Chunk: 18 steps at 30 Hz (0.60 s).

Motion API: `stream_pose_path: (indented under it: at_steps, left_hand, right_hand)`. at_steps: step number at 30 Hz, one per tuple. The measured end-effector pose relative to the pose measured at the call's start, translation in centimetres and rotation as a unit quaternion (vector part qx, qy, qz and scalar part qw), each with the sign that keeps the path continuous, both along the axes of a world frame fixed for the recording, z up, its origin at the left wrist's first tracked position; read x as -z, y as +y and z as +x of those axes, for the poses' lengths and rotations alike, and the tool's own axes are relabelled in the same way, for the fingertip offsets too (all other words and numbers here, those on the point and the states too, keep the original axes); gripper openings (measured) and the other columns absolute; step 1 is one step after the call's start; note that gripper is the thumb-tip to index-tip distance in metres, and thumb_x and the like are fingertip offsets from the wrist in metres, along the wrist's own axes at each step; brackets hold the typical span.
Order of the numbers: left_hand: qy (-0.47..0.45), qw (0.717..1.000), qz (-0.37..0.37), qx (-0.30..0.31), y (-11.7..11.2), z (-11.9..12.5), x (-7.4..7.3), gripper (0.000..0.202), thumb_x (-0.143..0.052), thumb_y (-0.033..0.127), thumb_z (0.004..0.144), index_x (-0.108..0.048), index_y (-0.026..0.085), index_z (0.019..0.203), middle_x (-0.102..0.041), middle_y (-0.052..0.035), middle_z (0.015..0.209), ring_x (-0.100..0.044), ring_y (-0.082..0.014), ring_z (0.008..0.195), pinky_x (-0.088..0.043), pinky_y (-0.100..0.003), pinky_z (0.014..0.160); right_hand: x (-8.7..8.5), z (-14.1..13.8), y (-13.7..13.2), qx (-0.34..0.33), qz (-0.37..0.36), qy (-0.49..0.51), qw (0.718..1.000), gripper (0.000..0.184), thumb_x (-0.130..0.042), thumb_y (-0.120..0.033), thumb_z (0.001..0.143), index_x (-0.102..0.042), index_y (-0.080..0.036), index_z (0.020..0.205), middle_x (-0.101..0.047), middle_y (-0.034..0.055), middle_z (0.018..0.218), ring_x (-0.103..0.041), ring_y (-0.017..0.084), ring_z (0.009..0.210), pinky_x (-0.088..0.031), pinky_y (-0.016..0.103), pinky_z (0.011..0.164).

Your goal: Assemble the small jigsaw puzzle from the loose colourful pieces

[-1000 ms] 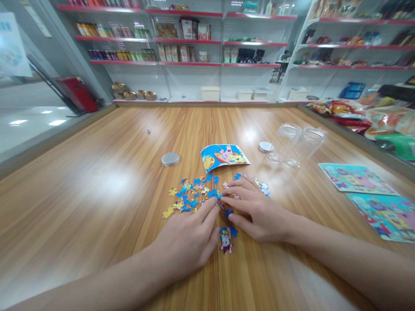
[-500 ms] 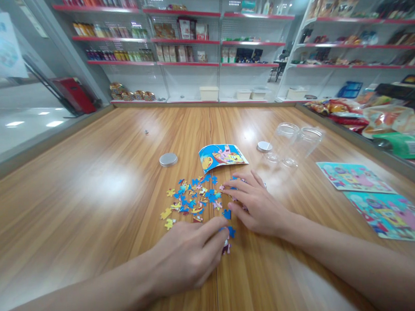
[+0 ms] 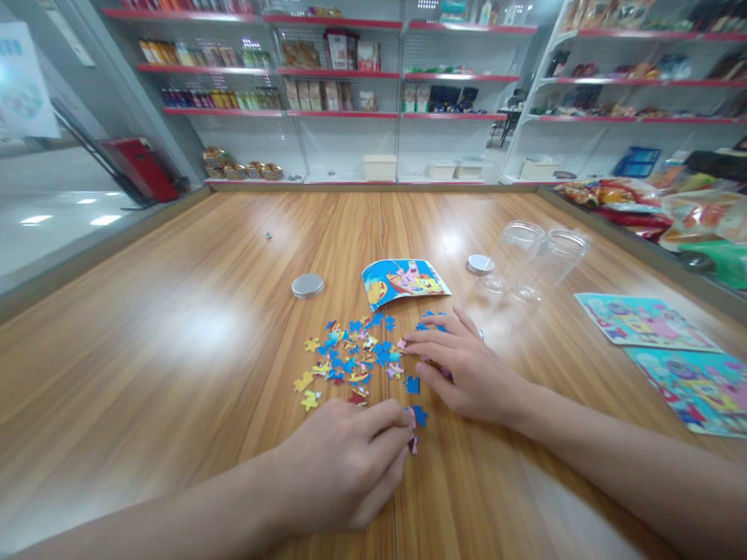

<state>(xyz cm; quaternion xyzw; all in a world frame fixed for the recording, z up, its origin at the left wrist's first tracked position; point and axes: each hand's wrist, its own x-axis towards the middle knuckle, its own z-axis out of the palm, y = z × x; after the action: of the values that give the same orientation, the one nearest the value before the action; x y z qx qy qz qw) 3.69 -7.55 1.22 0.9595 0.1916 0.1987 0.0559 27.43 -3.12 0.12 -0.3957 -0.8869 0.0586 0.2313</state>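
Note:
My left hand [image 3: 349, 465] is closed low over the table, fingertips pinched at a small puzzle piece [image 3: 414, 443] with pink on it, partly hidden by the fingers. A blue puzzle piece [image 3: 420, 415] touches or adjoins it. My right hand [image 3: 466, 371] lies with fingers spread over more puzzle pieces [image 3: 433, 319], mostly covered by it. Between and beyond the hands is a loose pile of blue, yellow and pink puzzle pieces [image 3: 345, 363]. Behind the pile stands a curved cartoon picture card [image 3: 407, 280].
A silver lid [image 3: 307, 285] lies left of the card, another lid [image 3: 480, 264] right of it. Two clear jars [image 3: 560, 261] lie on their sides. Two cartoon picture sheets [image 3: 650, 321] rest at right. Packaged goods [image 3: 640, 197] sit beyond the right edge; shelves stand behind.
The view has shifted slightly, moving everything a little to the right. My left fingertips have moved slightly at the pink piece. My right hand stays spread over its pieces.

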Motion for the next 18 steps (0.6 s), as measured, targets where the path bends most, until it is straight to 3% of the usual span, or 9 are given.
stream_pose_path:
  at_steps: [13,18]
  left_hand:
    - [-0.014,1.000,-0.024,-0.010,-0.11,0.03,0.15,0.020,-0.048,0.012,0.093,-0.067,0.013,0.099,-0.070,-0.0092,0.102,-0.071,-0.0178,0.082,-0.064,-0.029,0.063]
    - [-0.023,0.999,-0.025,-0.008,-0.16,0.05,0.06,0.021,-0.049,0.012,0.093,-0.067,0.013,0.103,-0.070,-0.0087,0.104,-0.072,-0.0173,0.082,-0.065,-0.029,0.066]
  right_hand:
    - [-0.23,-0.02,0.00,-0.004,-0.001,-0.001,1.000,0.033,-0.049,-0.014,0.093,-0.065,-0.025,0.119,-0.068,0.0019,0.126,-0.048,0.029,0.127,-0.025,0.059,0.113]
    - [-0.36,0.08,-0.06,0.078,0.038,0.013,0.996,0.026,-0.057,-0.020,0.089,-0.066,-0.021,0.113,-0.068,0.0078,0.112,-0.053,0.030,0.115,-0.022,0.061,0.114]
